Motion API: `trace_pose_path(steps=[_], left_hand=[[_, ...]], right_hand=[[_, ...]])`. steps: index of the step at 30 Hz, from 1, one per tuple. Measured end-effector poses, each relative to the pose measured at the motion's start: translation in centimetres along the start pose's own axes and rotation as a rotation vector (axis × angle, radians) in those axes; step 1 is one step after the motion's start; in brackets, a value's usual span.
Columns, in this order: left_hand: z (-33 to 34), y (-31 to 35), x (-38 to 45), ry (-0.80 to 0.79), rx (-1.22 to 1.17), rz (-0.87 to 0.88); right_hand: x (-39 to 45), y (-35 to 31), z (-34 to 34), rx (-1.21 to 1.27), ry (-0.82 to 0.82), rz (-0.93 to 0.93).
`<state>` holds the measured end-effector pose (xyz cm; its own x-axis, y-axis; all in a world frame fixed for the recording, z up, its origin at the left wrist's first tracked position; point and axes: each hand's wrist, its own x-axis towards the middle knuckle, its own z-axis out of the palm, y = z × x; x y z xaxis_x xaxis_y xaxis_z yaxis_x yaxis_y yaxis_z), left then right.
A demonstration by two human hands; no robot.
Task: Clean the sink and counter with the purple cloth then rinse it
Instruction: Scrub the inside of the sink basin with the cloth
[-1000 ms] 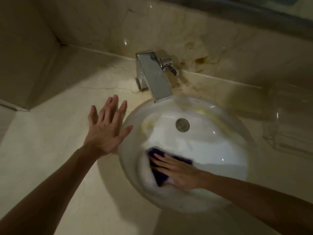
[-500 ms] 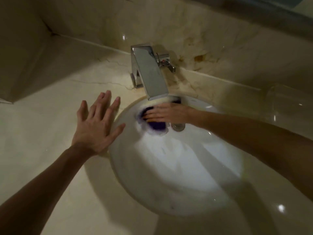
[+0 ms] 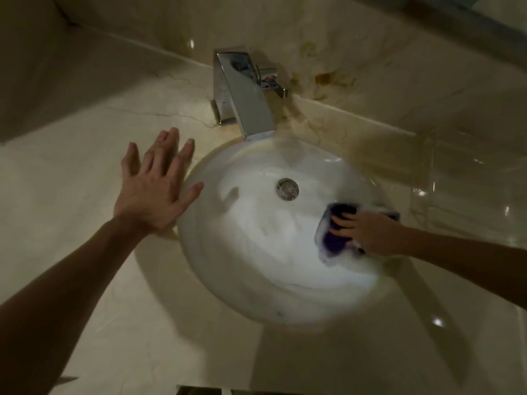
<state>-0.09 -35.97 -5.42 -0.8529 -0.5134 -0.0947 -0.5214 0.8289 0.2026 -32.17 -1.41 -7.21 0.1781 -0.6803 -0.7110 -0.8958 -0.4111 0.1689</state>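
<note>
A round white sink (image 3: 256, 295) is set into a beige marble counter (image 3: 71, 223). Soapy foam smears its inner wall. My right hand (image 3: 368, 232) presses the purple cloth (image 3: 333, 240) flat against the right inner wall of the bowl, fingers spread over it. The cloth is foamy and partly hidden under the hand. My left hand (image 3: 155, 189) rests flat and spread on the counter at the sink's left rim, its thumb over the edge. A metal drain (image 3: 287, 189) sits in the bowl's far half.
A square chrome faucet (image 3: 245, 92) with a side lever stands behind the sink, its spout over the far rim. A marble backsplash with brown stains runs behind it. A clear glass or acrylic object (image 3: 470, 181) stands on the counter at the right.
My right hand has swept the cloth from the near left wall, up under the faucet, and now down to the right wall. My left hand has stayed on the counter.
</note>
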Motion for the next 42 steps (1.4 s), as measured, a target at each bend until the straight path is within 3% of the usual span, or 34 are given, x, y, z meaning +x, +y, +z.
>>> trace_pose_path(steps=[2, 6, 10, 13, 15, 17, 19, 24, 28, 32, 37, 42], left_hand=[[0.1, -0.1, 0.0, -0.002, 0.011, 0.005], [0.2, -0.1, 0.0, -0.001, 0.011, 0.007], [0.2, 0.0, 0.1, 0.000, 0.011, 0.007], [0.1, 0.1, 0.2, -0.009, 0.006, -0.006], [0.1, 0.2, 0.2, -0.014, 0.005, -0.012], [0.1, 0.2, 0.2, -0.023, 0.009, -0.014], [0.1, 0.2, 0.2, -0.027, 0.010, -0.017], [0.0, 0.3, -0.1, -0.020, 0.001, -0.022], [0.0, 0.2, 0.0, -0.003, 0.007, -0.018], [0.1, 0.5, -0.1, 0.007, 0.002, -0.032], [-0.2, 0.8, -0.1, 0.010, -0.002, -0.048], [-0.3, 0.8, -0.2, 0.008, -0.017, -0.041]], right_hand=[[-0.4, -2.7, 0.7, 0.113, 0.014, -0.045], [0.0, -8.6, -1.2, 0.711, 0.009, 0.045], [3.4, -13.7, -3.5, 1.325, 0.111, 0.324], [6.9, -16.2, -6.8, 1.524, 0.204, 0.287], [10.3, -17.0, -8.8, 1.469, 0.341, 0.231], [14.1, -16.2, -9.4, 1.263, 0.450, 0.241], [17.1, -13.7, -9.2, 1.048, 0.472, 0.274], [18.8, -6.3, -6.7, 0.590, 0.535, 0.135], [16.0, -3.0, -2.4, 0.603, 0.492, 0.381], [11.8, -6.6, -0.1, 0.708, 0.553, 0.502], [13.1, -15.1, -3.7, 0.885, 0.611, 0.325], [19.4, -10.5, -9.2, 0.845, 0.626, 0.391]])
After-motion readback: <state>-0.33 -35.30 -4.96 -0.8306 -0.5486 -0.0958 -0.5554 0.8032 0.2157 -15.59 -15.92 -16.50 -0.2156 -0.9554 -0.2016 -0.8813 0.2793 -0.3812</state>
